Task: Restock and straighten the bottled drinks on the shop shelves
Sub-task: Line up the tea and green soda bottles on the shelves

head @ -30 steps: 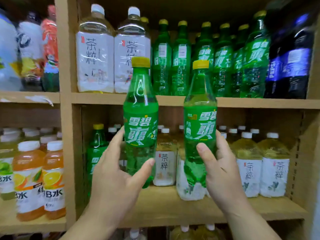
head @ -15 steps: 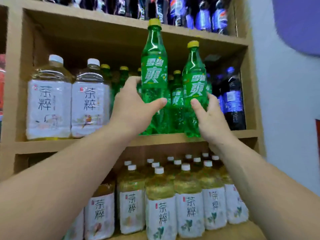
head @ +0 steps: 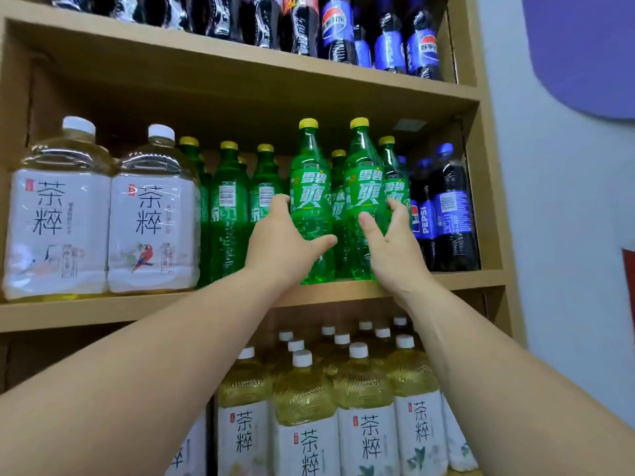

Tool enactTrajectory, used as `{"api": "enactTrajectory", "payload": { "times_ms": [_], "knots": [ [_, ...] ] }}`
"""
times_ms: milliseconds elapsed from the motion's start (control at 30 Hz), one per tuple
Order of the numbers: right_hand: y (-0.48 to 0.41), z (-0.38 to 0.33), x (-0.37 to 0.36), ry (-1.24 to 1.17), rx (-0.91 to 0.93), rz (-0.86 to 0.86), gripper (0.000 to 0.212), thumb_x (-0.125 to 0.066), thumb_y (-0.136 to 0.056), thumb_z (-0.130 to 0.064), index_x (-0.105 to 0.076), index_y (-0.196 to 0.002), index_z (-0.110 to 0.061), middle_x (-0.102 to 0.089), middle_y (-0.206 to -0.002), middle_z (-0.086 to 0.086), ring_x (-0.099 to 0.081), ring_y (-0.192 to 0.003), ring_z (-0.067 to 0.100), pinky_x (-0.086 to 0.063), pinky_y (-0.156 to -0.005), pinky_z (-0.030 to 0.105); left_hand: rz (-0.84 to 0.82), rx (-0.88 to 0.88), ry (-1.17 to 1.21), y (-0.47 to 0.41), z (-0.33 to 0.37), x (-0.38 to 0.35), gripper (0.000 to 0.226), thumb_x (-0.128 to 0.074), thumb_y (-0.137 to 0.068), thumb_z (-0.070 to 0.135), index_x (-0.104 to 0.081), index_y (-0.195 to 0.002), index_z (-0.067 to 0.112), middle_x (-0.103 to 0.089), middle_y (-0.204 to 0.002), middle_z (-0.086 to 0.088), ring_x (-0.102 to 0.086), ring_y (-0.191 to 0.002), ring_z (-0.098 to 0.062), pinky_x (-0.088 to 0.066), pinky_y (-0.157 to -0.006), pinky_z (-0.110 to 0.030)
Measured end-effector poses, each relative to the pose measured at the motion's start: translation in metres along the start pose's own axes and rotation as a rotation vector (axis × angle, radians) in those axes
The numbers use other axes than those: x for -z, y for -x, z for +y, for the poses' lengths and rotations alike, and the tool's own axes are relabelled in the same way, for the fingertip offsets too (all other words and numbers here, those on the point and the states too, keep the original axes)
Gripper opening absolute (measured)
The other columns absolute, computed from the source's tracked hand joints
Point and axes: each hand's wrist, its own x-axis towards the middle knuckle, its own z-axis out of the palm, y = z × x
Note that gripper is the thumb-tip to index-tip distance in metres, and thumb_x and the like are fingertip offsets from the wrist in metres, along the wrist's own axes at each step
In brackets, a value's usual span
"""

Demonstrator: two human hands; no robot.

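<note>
Two green soda bottles with yellow caps stand upright at the front of the middle shelf (head: pixel 137 305). My left hand (head: pixel 285 242) is wrapped around the lower half of the left green bottle (head: pixel 310 187). My right hand (head: pixel 391 245) grips the right green bottle (head: pixel 363 180) the same way. Both bottle bases touch the shelf board. Behind and to the left of them stands a row of more green bottles (head: pixel 228 207), some with their barcodes facing out.
Two big tea jugs (head: pixel 153 214) fill the shelf's left end and dark blue cola bottles (head: pixel 446 207) its right end. Several yellow tea bottles (head: pixel 367 407) crowd the shelf below. Cola bottles (head: pixel 338 25) line the top shelf. A pale wall (head: pixel 556 235) lies to the right.
Both hands have carried the two green bottles up from in front of the lower shelf and set them down on the middle shelf among the other green bottles.
</note>
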Motion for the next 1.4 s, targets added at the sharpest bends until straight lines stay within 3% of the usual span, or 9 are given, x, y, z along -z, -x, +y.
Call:
{"api": "enactTrajectory", "payload": {
  "times_ms": [200, 400, 533, 633, 767, 1000, 1167, 1300, 1400],
  "knots": [
    [-0.002, 0.010, 0.002, 0.129, 0.021, -0.014, 0.071, -0.049, -0.104, -0.049, -0.018, -0.162, -0.023, -0.026, -0.166, 0.005, -0.031, -0.150, 0.022, -0.029, -0.114, 0.035, -0.162, -0.031, -0.114, -0.017, 0.000, 0.010, 0.106, -0.081, -0.073, 0.063, -0.023, -0.150, 0.020, -0.065, -0.110, -0.009, -0.065, -0.074, -0.016, -0.049, -0.061, -0.033],
    [0.005, 0.015, 0.000, 0.115, 0.116, 0.052, 0.063, -0.057, -0.103, -0.040, -0.024, -0.156, -0.035, -0.046, -0.153, 0.003, -0.044, -0.139, 0.021, -0.039, -0.107, 0.039, -0.135, -0.063, -0.053, -0.015, -0.009, 0.009, 0.104, -0.066, -0.078, 0.075, -0.011, -0.156, 0.033, -0.065, -0.115, -0.013, -0.067, -0.082, -0.020, -0.056, -0.073, -0.040],
    [0.007, 0.016, -0.001, 0.138, 0.136, 0.061, 0.057, -0.057, -0.103, -0.039, -0.030, -0.152, -0.034, -0.050, -0.145, 0.005, -0.047, -0.133, 0.022, -0.040, -0.107, 0.039, -0.231, -0.056, 0.000, -0.012, -0.007, 0.013, 0.089, -0.055, -0.095, 0.039, 0.003, -0.162, 0.028, -0.062, -0.080, -0.005, -0.067, -0.069, -0.027, -0.060, -0.075, -0.049],
    [0.009, 0.017, -0.004, 0.168, 0.166, 0.077, 0.058, -0.058, -0.102, -0.038, -0.032, -0.154, -0.033, -0.045, -0.147, 0.004, -0.044, -0.133, 0.018, -0.039, -0.109, 0.036, -0.283, -0.072, -0.029, -0.011, -0.006, 0.014, 0.097, -0.062, -0.094, 0.035, 0.008, -0.162, 0.031, -0.064, -0.089, 0.001, -0.074, -0.069, -0.024, -0.062, -0.075, -0.043],
    [0.007, 0.017, -0.004, 0.208, 0.144, 0.066, 0.061, -0.055, -0.105, -0.033, -0.028, -0.159, -0.030, -0.039, -0.149, 0.006, -0.044, -0.132, 0.016, -0.032, -0.102, 0.025, -0.290, -0.094, -0.065, -0.016, -0.010, 0.010, 0.101, -0.068, -0.093, 0.045, 0.007, -0.161, 0.036, -0.054, -0.141, -0.011, -0.073, -0.061, -0.013, -0.062, -0.073, -0.035],
    [0.004, 0.016, -0.010, 0.293, 0.104, 0.062, 0.063, -0.058, -0.104, -0.033, -0.029, -0.159, -0.033, -0.050, -0.149, 0.007, -0.051, -0.130, 0.021, -0.040, -0.099, 0.031, -0.267, -0.101, -0.156, -0.023, -0.017, 0.004, 0.102, -0.067, -0.092, 0.051, 0.004, -0.162, 0.031, -0.049, -0.149, -0.015, -0.072, -0.071, -0.017, -0.061, -0.080, -0.042],
    [0.007, 0.015, -0.014, 0.342, 0.067, 0.059, 0.063, -0.054, -0.106, -0.034, -0.026, -0.162, -0.031, -0.053, -0.147, 0.007, -0.052, -0.129, 0.024, -0.041, -0.097, 0.033, -0.218, -0.162, -0.273, -0.020, -0.014, 0.004, 0.101, -0.064, -0.094, 0.054, 0.000, -0.163, 0.020, -0.063, -0.128, -0.011, -0.063, -0.082, -0.013, -0.049, -0.077, -0.031],
    [0.016, 0.012, -0.015, 0.368, 0.101, 0.057, 0.061, -0.051, -0.107, -0.030, -0.025, -0.162, -0.024, -0.041, -0.158, 0.007, -0.040, -0.143, 0.023, -0.034, -0.111, 0.032, -0.038, -0.226, -0.277, 0.004, -0.009, 0.015, 0.082, -0.059, -0.096, 0.054, -0.022, -0.160, 0.018, -0.054, -0.143, -0.007, -0.056, -0.124, -0.025, -0.047, -0.101, -0.041],
    [0.039, 0.008, -0.018, 0.284, 0.198, 0.155, 0.057, -0.051, -0.106, -0.023, -0.033, -0.159, -0.016, -0.035, -0.159, 0.008, -0.034, -0.146, 0.019, -0.023, -0.112, 0.020, 0.052, -0.323, -0.099, 0.048, -0.021, 0.041, 0.060, -0.064, -0.096, 0.040, -0.042, -0.149, 0.022, -0.055, -0.134, 0.002, -0.054, -0.117, -0.016, -0.049, -0.098, -0.039]
  ]
}}
